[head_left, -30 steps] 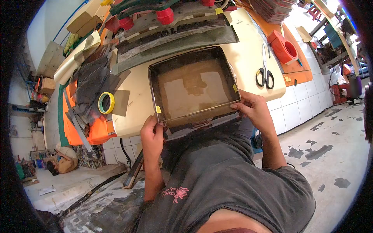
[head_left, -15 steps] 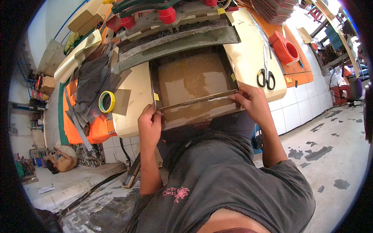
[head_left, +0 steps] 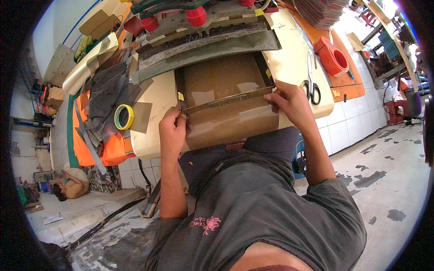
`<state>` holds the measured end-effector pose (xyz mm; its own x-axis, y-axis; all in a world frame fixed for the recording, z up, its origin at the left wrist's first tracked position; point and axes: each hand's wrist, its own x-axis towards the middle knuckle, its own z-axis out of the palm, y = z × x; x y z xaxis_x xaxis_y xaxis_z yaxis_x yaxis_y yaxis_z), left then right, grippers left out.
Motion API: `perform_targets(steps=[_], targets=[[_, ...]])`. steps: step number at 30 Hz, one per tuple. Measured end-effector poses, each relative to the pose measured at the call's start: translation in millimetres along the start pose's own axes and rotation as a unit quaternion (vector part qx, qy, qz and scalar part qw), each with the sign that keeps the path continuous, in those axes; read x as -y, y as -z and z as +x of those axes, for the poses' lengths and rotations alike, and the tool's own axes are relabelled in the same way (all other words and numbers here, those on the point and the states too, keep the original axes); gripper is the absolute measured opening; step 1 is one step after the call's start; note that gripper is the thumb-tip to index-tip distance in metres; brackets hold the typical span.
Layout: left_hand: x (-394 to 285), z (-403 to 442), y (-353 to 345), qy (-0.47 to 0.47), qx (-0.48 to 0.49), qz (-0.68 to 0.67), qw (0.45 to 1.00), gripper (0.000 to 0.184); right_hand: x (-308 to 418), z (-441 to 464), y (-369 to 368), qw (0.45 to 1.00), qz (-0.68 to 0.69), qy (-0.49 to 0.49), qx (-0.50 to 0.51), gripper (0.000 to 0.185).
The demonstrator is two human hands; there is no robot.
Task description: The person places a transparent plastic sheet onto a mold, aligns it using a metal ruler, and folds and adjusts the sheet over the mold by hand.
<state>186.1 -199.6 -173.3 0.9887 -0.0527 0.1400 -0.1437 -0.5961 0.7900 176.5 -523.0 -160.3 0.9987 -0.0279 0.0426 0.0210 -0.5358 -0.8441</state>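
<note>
A shallow dark rectangular frame [head_left: 180, 88] lies on the cream-topped table, bits of yellow tape at its corners. Glossy brown see-through sheet material [head_left: 233, 118] spans it and hangs over its near edge. My left hand [head_left: 172, 126] is closed at the near left corner, thumb and fingers pinching the edge. At the near right corner, my right hand [head_left: 291, 101] pinches the edge as well. Whether each hand grips the frame alone or the sheet too, I cannot tell. A long dark curved strip [head_left: 208, 56] crosses the frame's far end.
Black-handled scissors [head_left: 311, 86] and a red tape dispenser [head_left: 331, 58] lie to the right. On the left are a yellow tape roll [head_left: 124, 117], dark sheet scraps [head_left: 106, 88] and orange material [head_left: 120, 151]. Green machinery with red cups [head_left: 196, 16] stands at the back.
Both hands and the frame's near edge have shifted away from my body. More of the brown sheet now shows in front of that edge.
</note>
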Motion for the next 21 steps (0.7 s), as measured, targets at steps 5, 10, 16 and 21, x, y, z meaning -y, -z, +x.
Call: perform_targets(steps=[5,10,16,21], targets=[[3.3,10.5,0.1,-0.033,-0.012,0.054,0.998,0.011,-1.2,9.9,-0.9,1.000,0.005,0.022,0.002,0.017],[9.6,12.1,0.8,-0.009,0.007,0.059,0.998,0.013,2.6,8.9,0.0,1.000,0.009,-0.019,0.012,0.019],[4.6,7.6,0.6,0.022,-0.007,0.051,0.998,0.024,-0.9,9.6,2.7,0.999,-0.020,-0.020,0.032,0.036],[-19.3,-6.9,5.0,0.075,0.006,0.065,0.995,0.039,0.7,4.6,0.0,0.999,-0.049,0.019,0.001,0.047]])
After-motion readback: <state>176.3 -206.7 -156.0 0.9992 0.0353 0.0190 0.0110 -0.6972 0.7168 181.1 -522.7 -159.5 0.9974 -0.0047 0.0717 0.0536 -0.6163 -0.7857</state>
